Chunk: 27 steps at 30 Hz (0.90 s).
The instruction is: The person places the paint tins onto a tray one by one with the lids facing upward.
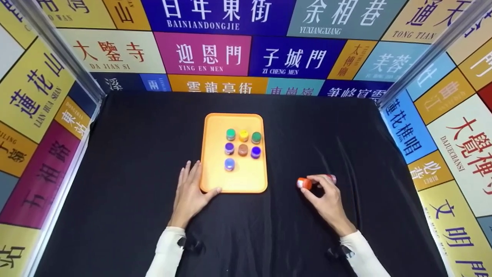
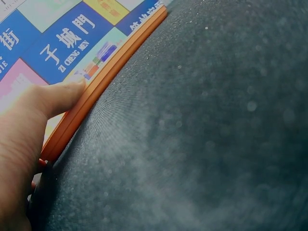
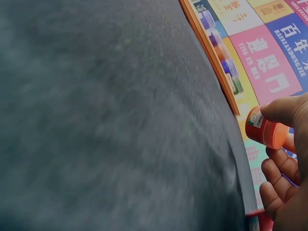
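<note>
An orange paint jar (image 1: 304, 183) with a white label is pinched between the thumb and fingers of my right hand (image 1: 326, 198), to the right of the tray; in the right wrist view the jar (image 3: 264, 127) is tilted. Just behind those fingers shows part of a dark red jar (image 1: 332, 178). My left hand (image 1: 192, 196) lies at the near left corner of the orange tray (image 1: 213, 154), fingers stretched along its left side. Its thumb (image 2: 65, 96) rests on the tray's rim. Several small paint jars, among them a yellow one (image 1: 243, 135) and a brown one (image 1: 243, 150), stand in the tray.
Black cloth (image 1: 142, 154) covers the table. Panels with large printed characters (image 1: 207, 54) enclose it at the back and both sides, joined by metal corner posts (image 1: 430, 50).
</note>
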Motion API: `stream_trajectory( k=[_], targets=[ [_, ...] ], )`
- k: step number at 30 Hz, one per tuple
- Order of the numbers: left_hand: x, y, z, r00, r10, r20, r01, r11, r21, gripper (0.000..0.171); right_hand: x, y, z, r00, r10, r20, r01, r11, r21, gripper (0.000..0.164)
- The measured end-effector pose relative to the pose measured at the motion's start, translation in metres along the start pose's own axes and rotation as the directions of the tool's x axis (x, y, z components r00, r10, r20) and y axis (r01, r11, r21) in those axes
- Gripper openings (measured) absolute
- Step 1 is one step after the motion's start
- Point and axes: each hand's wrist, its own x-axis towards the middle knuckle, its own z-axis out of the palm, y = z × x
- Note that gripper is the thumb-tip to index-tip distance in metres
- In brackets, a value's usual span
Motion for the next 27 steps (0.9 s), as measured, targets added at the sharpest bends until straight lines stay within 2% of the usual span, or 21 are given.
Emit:
stream_trajectory(
  k=[5,12,21,27],
  targets=[
    [0.0,0.0,0.0,1.0,-0.008,0.004,0.008,1.0,0.002,0.115,0.006,-0.002,0.017,1.0,0.012,0.019,-0.013,1.0,0.013,0.047],
    [-0.001,0.0,0.0,1.0,-0.002,-0.007,0.002,1.0,-0.004,0.114,0.016,-0.009,0.04,0.999,-0.028,0.038,0.025,0.998,0.059,0.046],
    [0.0,0.0,0.001,1.0,0.016,-0.014,-0.016,1.0,0.008,0.112,0.027,-0.016,0.059,0.99,-0.048,0.13,0.037,0.996,0.085,0.04],
    [-0.001,-0.001,0.0,1.0,0.015,-0.01,-0.015,1.0,0.011,0.112,0.032,-0.02,0.072,0.986,-0.063,0.152,0.049,0.994,0.096,0.04]
  ],
)
